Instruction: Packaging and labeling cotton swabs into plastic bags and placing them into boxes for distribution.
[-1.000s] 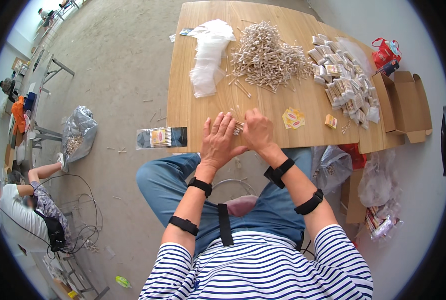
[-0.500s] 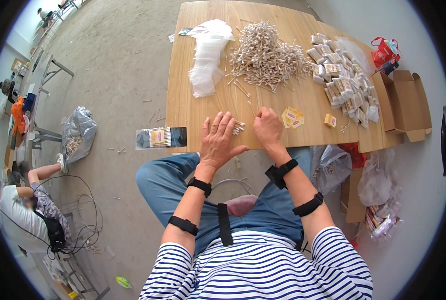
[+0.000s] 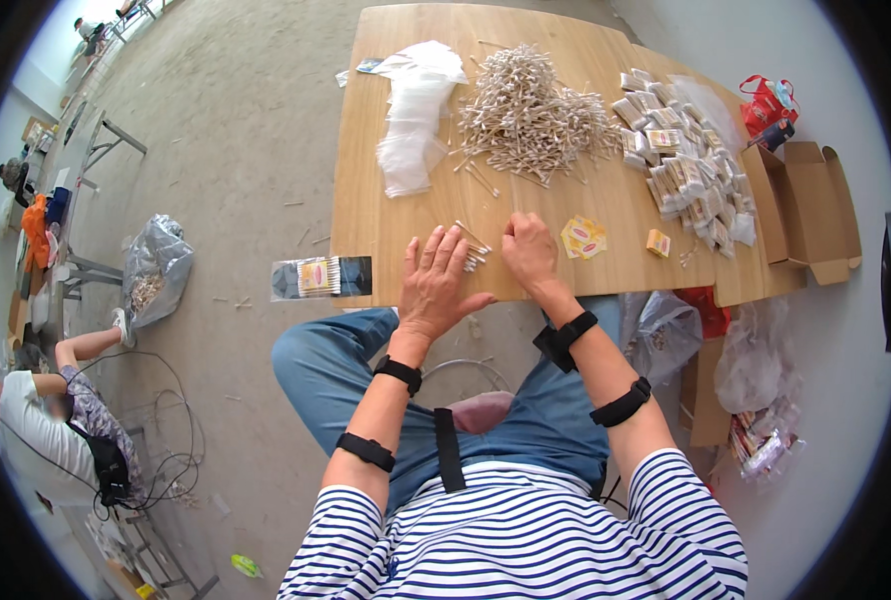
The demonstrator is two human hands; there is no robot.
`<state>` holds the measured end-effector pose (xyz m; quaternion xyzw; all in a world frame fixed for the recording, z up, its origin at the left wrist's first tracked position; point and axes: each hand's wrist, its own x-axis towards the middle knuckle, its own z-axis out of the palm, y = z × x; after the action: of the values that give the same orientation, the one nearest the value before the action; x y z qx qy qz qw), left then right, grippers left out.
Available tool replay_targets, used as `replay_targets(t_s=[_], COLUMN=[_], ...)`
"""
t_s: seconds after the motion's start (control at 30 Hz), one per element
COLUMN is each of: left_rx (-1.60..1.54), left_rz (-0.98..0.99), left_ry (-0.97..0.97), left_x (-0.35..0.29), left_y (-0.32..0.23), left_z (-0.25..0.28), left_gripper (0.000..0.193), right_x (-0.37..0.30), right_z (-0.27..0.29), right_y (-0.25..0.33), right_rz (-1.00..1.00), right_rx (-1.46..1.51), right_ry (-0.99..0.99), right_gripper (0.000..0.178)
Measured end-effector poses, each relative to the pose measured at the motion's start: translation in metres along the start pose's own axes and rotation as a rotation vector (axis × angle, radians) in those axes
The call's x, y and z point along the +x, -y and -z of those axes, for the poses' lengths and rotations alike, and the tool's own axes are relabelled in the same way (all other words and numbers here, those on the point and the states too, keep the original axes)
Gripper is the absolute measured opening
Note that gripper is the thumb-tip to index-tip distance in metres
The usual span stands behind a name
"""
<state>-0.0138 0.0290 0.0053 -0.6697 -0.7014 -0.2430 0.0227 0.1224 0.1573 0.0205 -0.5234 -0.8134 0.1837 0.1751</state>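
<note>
My left hand (image 3: 434,270) lies flat near the table's front edge, fingers stretched out. Cotton swabs (image 3: 476,250) poke out on its right side; the rest of them is hidden under the palm. Just right of these my right hand (image 3: 532,250) rests on the wood with its fingers curled in, and what it holds, if anything, is hidden. Yellow printed cards (image 3: 584,238) lie to its right, with a small yellow folded card piece (image 3: 659,242) farther on. Beyond both hands rises a large heap of loose cotton swabs (image 3: 531,120).
Clear plastic bags (image 3: 411,120) lie at the table's far left. Packed swab bundles (image 3: 691,180) are piled right, beside an open cardboard box (image 3: 811,205). A filled swab pack (image 3: 318,276) sits at the left front corner. Another person (image 3: 51,440) sits at far left.
The swab that stuck out above my right fist no longer shows there. One more swab now lies slanted beside my left fingers. My left hand has stayed in place.
</note>
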Motion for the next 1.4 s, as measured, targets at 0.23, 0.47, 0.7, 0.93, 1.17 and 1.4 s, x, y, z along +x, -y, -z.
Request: replay_targets(t_s=[0.23, 0.47, 0.7, 0.93, 1.17, 1.4], left_rx=[-0.012, -0.044, -0.017, -0.017, -0.002, -0.03], left_rz=[-0.006, -0.001, 0.007, 0.004, 0.002, 0.002], left_ry=[-0.009, -0.023, 0.02, 0.0, 0.017, 0.0], left_x=[0.001, 0.001, 0.0, 0.001, 0.005, 0.003], left_y=[0.001, 0.001, -0.001, 0.001, -0.001, -0.002], left_z=[0.001, 0.0, 0.003, 0.0, 0.004, 0.001], left_gripper=[0.092, 0.094, 0.092, 0.091, 0.092, 0.092], right_x=[-0.012, -0.007, 0.037, 0.05, 0.083, 0.111], right_z=[-0.007, -0.016, -0.015, -0.023, -0.021, -0.034], right_y=[0.01, 0.019, 0.015, 0.002, 0.021, 0.048], right_rz=[0.059, 0.19, 0.136, 0.209, 0.231, 0.188], right_rx=[0.09, 0.106, 0.032, -0.008, 0.008, -0.183], right_ry=[-0.098, -0.026, -0.153, 0.055, -0.007, -0.049], right_gripper=[0.008, 0.005, 0.008, 0.012, 0.018, 0.015])
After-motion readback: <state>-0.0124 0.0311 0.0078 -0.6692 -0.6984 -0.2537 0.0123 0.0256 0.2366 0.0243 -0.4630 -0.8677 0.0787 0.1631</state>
